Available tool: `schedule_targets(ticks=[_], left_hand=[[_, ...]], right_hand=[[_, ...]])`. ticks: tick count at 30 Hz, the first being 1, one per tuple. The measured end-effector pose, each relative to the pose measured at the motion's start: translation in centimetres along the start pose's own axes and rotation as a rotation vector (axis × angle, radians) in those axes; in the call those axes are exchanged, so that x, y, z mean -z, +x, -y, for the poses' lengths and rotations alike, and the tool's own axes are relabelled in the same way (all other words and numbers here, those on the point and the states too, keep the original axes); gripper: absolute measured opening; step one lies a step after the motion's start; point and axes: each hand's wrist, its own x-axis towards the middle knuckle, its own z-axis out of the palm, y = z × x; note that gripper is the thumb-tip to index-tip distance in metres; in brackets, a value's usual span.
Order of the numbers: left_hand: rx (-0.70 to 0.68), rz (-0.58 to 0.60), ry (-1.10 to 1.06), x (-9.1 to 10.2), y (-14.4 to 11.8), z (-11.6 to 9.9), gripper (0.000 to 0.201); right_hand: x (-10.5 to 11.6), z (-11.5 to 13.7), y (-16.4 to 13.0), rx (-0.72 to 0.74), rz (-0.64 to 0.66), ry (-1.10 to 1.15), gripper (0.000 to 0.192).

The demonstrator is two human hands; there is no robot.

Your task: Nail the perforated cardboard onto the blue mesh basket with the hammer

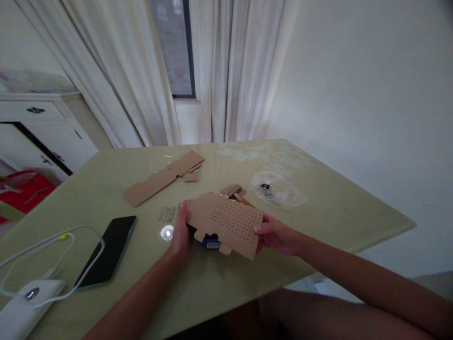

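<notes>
Perforated cardboard panel (226, 222) sits at bench centre, held just above the surface between both hands; left hand (181, 233) grips its 9 o'clock edge, fingers closed on the card with thumb on top, right hand (278, 234) pinches the 3 o'clock edge, fingers (259, 229) wrapped on it too. Panel looks flat, unfolded, tabs at the lower edge free, dot grid of holes empty as far as I can tell, so I'd judge the work is early: piece picked up, nothing slotted or fastened yet. Under it at 6 o'clock a small blue object (209, 242) peeks out, partly hidden, can't tell what it is. Row of nails (167, 213) lies at 10 o'clock of the panel, untouched, apart from the left hand. Small hammer (236, 193) at 12 o'clock just behind the panel, lying loose. More cardboard strips (163, 177) further off at 11 o'clock, flat, not joined to anything. Clear plastic bag (278, 189) at 2 o'clock with small dark bits inside, too small to identify. Phone (108, 255) at 9 o'clock face up, white cable (53, 245) and white device (24, 302) at 8 o'clock near the bench (336, 208) corner. Left to do, in my judgement: nearly everything, nails and hammer unused, other card pieces separate
</notes>
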Motion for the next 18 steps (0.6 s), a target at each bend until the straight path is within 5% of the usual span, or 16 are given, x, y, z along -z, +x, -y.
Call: schedule_targets(ticks=[5,11,18], left_hand=[[0.177,0.005,-0.042,-0.6,-0.5,-0.7,0.054],[0.288,0.061,0.006,-0.4,-0.2,-0.4,0.074],[0.075,0.134,0.052,0.0,0.8,0.3,0.062]], right_hand=[[0.1,-0.7,-0.2,-0.138,0.201,-0.074,0.047],[0.0,-0.8,-0.2,-0.209,0.264,-0.137,0.045],[-0.3,-0.8,0.1,-0.288,0.379,-0.147,0.061]])
